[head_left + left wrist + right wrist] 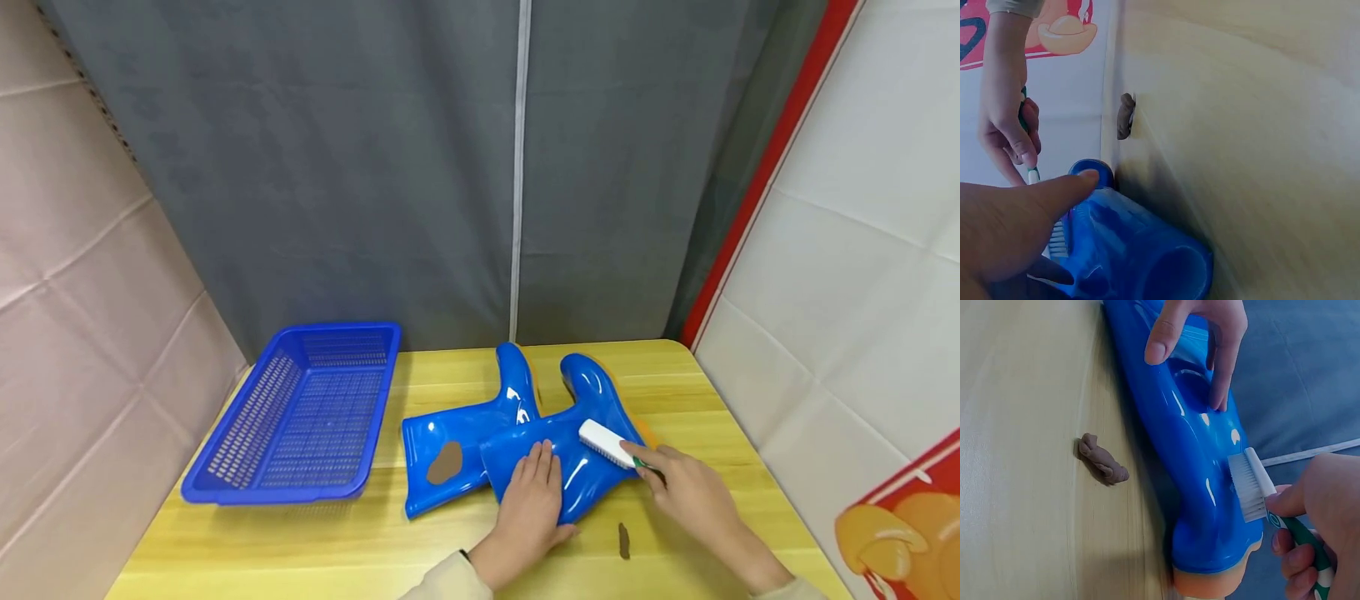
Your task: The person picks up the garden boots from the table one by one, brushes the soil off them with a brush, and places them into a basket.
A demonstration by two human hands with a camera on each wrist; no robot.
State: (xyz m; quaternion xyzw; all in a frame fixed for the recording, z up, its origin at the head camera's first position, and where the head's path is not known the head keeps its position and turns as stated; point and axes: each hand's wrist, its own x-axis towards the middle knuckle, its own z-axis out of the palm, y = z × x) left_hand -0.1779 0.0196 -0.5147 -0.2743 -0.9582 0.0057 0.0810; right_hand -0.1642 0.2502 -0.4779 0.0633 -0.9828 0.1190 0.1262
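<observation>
Two glossy blue rain boots with orange soles lie on their sides on the wooden table. The nearer boot [592, 475] overlaps the shaft of the farther boot [480, 425], which bears a brown patch [446, 463]. My left hand [528, 504] rests with straight fingers on the nearer boot's shaft. In my right hand [690, 492] I grip a scrubbing brush [1252, 482] by its green-and-white handle. Its white bristles touch the nearer boot near the ankle in the right wrist view. A brown lump [1102, 460] lies on the table beside this boot.
A blue perforated plastic basket [367, 450] stands on the left of the table [360, 550]. Behind the table hangs a grey curtain [375, 183]. A white panel [840, 317] borders the right side, and a pale cloth wall [82, 333] the left.
</observation>
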